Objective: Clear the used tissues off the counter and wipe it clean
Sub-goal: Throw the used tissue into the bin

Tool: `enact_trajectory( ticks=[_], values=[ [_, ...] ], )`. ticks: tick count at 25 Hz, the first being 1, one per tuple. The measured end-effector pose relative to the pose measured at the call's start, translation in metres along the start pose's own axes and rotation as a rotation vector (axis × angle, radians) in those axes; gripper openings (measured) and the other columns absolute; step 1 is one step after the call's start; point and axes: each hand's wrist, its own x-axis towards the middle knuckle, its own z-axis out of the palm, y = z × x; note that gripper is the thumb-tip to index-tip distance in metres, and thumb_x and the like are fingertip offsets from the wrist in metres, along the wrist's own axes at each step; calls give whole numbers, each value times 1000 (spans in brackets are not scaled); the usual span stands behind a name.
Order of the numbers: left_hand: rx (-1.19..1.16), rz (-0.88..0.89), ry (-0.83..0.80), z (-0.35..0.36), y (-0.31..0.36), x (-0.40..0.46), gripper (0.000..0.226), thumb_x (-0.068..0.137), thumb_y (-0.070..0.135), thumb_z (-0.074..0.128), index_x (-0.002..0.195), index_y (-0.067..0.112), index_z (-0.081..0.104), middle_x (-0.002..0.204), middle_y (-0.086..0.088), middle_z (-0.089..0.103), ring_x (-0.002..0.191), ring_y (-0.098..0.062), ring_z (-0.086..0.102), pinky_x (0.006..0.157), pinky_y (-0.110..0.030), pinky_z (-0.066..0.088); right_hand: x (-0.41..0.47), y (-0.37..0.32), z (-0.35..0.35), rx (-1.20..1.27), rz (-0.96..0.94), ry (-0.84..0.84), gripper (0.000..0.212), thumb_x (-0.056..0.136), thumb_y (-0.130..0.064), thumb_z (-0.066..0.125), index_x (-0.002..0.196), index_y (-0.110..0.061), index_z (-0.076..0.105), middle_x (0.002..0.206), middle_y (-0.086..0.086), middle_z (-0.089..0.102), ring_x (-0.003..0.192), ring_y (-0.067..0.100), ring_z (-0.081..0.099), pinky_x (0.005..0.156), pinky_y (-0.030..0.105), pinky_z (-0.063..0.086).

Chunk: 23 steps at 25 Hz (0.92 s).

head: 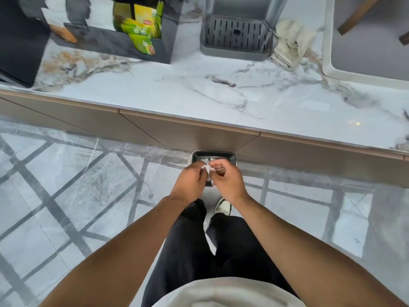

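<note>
Both hands meet low over a small dark bin point(231, 156) on the floor, just beyond the fingertips and against the cabinet front. The left hand point(190, 181) and the right hand point(229, 182) each pinch the same scrap of white tissue point(208, 168) between thumb and forefingers, the other fingers curled loosely; the wad sits between the two hands, right above the bin's opening. Crumpled tissue looks nearly weightless, soft and easily torn, liable to cling to damp fingers, so a light pinch on the bunched middle suits it better than the frayed edges. The counter point(199, 94) lies well beyond the hands, with no tissues visible on it here. A folded pale cloth point(292, 44) rests far ahead and to the right, beside a grey drip tray point(236, 35), and looks handy for the wiping not yet done
</note>
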Motion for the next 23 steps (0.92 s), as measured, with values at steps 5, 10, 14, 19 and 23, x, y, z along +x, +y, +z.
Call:
enact_trajectory(
  ticks=[5,10,14,19,23],
  values=[
    [-290,-476,106,38,-14,-1,19,97,17,45,98,11,63,76,-10,69,58,-20,64,56,-30,50,1,50,-7,-218,90,-159,47,81,-14,70,127,-23,60,120,-6,66,104,12,63,94,26,49],
    [-551,-708,148,73,-50,20,13,94,12,50,89,24,55,76,-10,67,42,-20,60,46,-28,48,34,105,1,-291,240,-180,17,87,-22,70,72,-23,65,63,-15,58,60,0,52,59,19,38],
    [-172,-614,-66,106,-113,67,9,93,21,51,96,19,59,89,-8,65,77,-28,62,66,-33,48,91,157,22,-281,322,-39,21,86,-24,72,104,-13,74,100,1,74,93,14,66,83,21,48],
    [31,-480,-176,155,-178,127,21,91,20,50,82,16,68,81,-7,66,80,-30,63,64,-28,41,153,233,41,-306,335,24,21,88,-16,66,107,-19,74,105,4,76,86,18,71,84,41,60],
    [29,-507,-225,172,-200,143,32,94,24,48,122,17,62,105,-9,67,87,-29,61,62,-26,45,169,250,39,-364,317,41,32,88,-19,62,118,-27,70,111,1,73,82,11,67,83,30,56]
  ],
)
